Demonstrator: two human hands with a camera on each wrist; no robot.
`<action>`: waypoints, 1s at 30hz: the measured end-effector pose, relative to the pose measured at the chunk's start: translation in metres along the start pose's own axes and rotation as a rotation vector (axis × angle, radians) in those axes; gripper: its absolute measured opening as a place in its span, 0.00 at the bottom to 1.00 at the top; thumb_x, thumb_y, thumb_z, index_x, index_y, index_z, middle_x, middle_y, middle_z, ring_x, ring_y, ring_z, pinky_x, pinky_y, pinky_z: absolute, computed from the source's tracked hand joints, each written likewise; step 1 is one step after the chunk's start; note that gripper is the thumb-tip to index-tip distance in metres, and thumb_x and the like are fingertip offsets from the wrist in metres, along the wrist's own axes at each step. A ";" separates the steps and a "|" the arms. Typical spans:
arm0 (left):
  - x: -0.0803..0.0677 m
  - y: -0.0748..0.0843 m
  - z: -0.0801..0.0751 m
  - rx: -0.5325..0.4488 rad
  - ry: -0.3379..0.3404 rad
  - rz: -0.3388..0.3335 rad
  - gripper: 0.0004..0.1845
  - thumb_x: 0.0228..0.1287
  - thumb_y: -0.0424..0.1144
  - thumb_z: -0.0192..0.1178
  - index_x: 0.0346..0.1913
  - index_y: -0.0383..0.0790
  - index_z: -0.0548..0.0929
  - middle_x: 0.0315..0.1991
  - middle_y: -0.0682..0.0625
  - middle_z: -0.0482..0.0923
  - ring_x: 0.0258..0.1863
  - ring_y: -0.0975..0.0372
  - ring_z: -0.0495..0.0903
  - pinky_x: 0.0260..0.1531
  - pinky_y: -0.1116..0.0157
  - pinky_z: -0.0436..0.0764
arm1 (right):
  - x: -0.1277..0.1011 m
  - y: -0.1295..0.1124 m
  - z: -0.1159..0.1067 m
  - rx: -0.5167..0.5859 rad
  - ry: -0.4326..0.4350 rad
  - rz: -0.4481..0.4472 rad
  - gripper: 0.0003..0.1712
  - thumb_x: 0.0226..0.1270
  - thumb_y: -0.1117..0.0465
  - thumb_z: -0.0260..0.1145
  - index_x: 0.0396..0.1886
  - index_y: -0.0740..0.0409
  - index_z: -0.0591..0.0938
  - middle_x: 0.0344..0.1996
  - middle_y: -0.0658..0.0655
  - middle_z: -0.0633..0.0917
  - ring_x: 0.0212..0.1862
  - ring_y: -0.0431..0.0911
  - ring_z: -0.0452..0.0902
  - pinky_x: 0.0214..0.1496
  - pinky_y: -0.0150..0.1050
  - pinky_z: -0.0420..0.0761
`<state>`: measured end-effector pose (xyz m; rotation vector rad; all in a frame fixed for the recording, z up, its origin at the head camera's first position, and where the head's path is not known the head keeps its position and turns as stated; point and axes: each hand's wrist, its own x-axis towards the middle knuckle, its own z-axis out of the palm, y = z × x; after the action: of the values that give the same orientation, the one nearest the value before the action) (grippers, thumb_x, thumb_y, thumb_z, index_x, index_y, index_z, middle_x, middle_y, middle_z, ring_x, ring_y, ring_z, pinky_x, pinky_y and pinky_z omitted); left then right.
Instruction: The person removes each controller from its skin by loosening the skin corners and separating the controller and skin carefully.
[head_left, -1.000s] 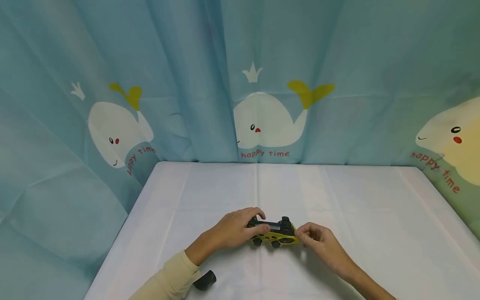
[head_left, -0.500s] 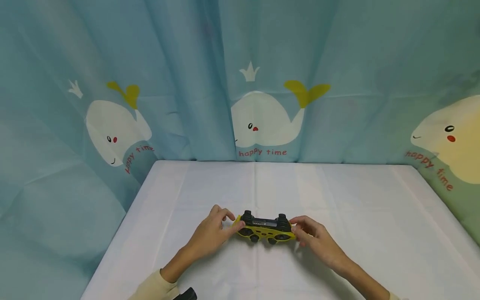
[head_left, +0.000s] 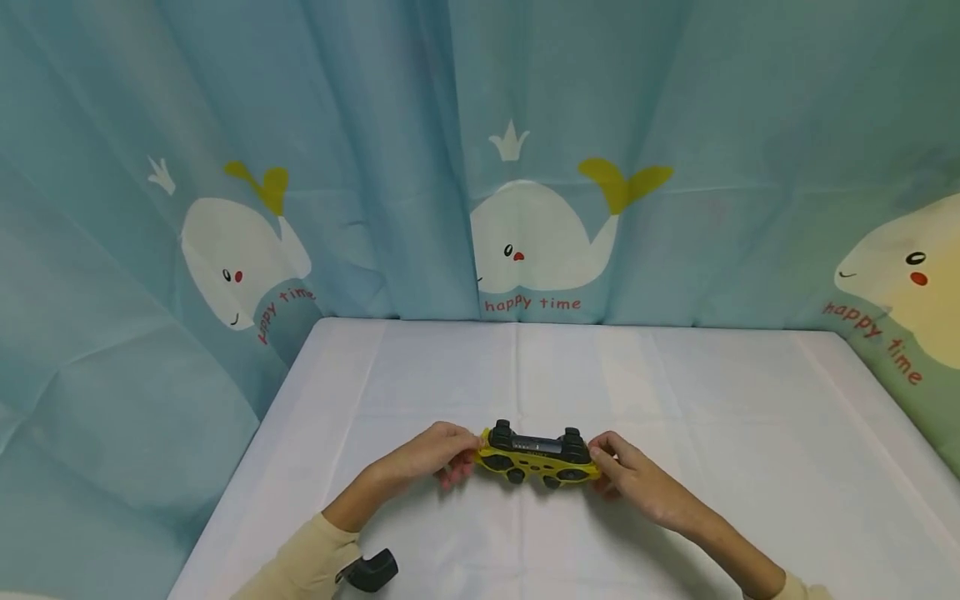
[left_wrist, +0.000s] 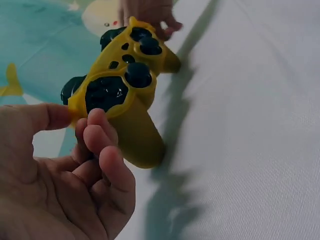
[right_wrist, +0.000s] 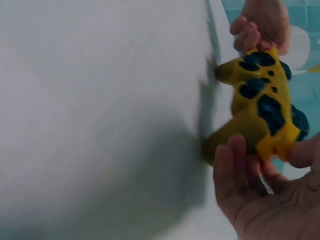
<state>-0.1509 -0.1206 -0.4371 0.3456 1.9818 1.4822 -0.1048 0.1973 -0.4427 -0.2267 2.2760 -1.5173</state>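
A yellow game controller with black buttons and sticks is held just above the white table, near its front middle. My left hand pinches its left end between thumb and fingers; the left wrist view shows the controller with my left fingers under its grip. My right hand pinches the right end. In the right wrist view the controller stands tilted with its grips pointing at the cloth, and my right fingers curl under the near grip.
A blue curtain printed with white whales hangs behind and at both sides of the table. A black wrist-camera mount shows by my left sleeve. White cloth stretches to the far edge.
My left hand came off the controller's top and now pinches its left end. My right hand moved in on the right end. The controller shifted slightly left and sits level between both hands.
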 end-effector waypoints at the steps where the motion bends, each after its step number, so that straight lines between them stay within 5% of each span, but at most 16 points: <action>1: 0.000 0.001 0.000 0.018 -0.005 0.004 0.16 0.74 0.39 0.51 0.28 0.34 0.78 0.21 0.51 0.77 0.19 0.64 0.70 0.19 0.69 0.72 | 0.000 -0.002 -0.002 0.001 -0.015 -0.009 0.19 0.84 0.57 0.51 0.55 0.72 0.71 0.45 0.61 0.81 0.41 0.53 0.80 0.42 0.43 0.83; 7: 0.006 0.004 0.007 0.104 0.061 0.056 0.17 0.73 0.34 0.46 0.27 0.31 0.80 0.19 0.51 0.78 0.16 0.64 0.71 0.17 0.68 0.72 | 0.005 -0.004 -0.004 0.026 0.044 -0.065 0.16 0.80 0.63 0.53 0.56 0.72 0.73 0.42 0.61 0.79 0.39 0.52 0.83 0.41 0.40 0.83; 21: 0.021 -0.009 0.022 -0.117 0.159 0.027 0.11 0.72 0.31 0.47 0.31 0.33 0.75 0.19 0.50 0.73 0.12 0.65 0.75 0.19 0.68 0.80 | 0.008 0.007 -0.002 0.193 0.242 -0.039 0.10 0.69 0.71 0.59 0.47 0.70 0.71 0.34 0.59 0.75 0.39 0.49 0.80 0.36 0.39 0.84; 25: 0.019 -0.016 0.025 0.055 0.296 0.188 0.03 0.72 0.31 0.52 0.40 0.35 0.74 0.26 0.51 0.72 0.16 0.65 0.73 0.22 0.68 0.77 | 0.005 0.010 0.002 0.198 0.266 -0.076 0.07 0.73 0.70 0.58 0.48 0.68 0.74 0.35 0.58 0.76 0.41 0.49 0.81 0.38 0.40 0.84; 28: 0.014 -0.019 0.021 0.235 0.404 0.434 0.10 0.70 0.27 0.55 0.50 0.40 0.78 0.42 0.50 0.76 0.32 0.63 0.77 0.31 0.65 0.78 | 0.005 0.009 0.006 0.177 0.258 -0.121 0.08 0.76 0.68 0.58 0.49 0.67 0.76 0.35 0.59 0.78 0.40 0.49 0.82 0.38 0.41 0.85; 30: 0.009 -0.021 0.019 0.328 0.403 0.612 0.18 0.68 0.22 0.56 0.56 0.41 0.81 0.55 0.47 0.75 0.46 0.58 0.77 0.40 0.61 0.79 | 0.005 0.008 0.009 0.164 0.259 -0.135 0.08 0.78 0.65 0.59 0.50 0.66 0.77 0.35 0.60 0.79 0.39 0.51 0.83 0.38 0.40 0.84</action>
<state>-0.1429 -0.1080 -0.4628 0.9223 2.6056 1.6752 -0.1055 0.1914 -0.4541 -0.1471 2.3540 -1.8901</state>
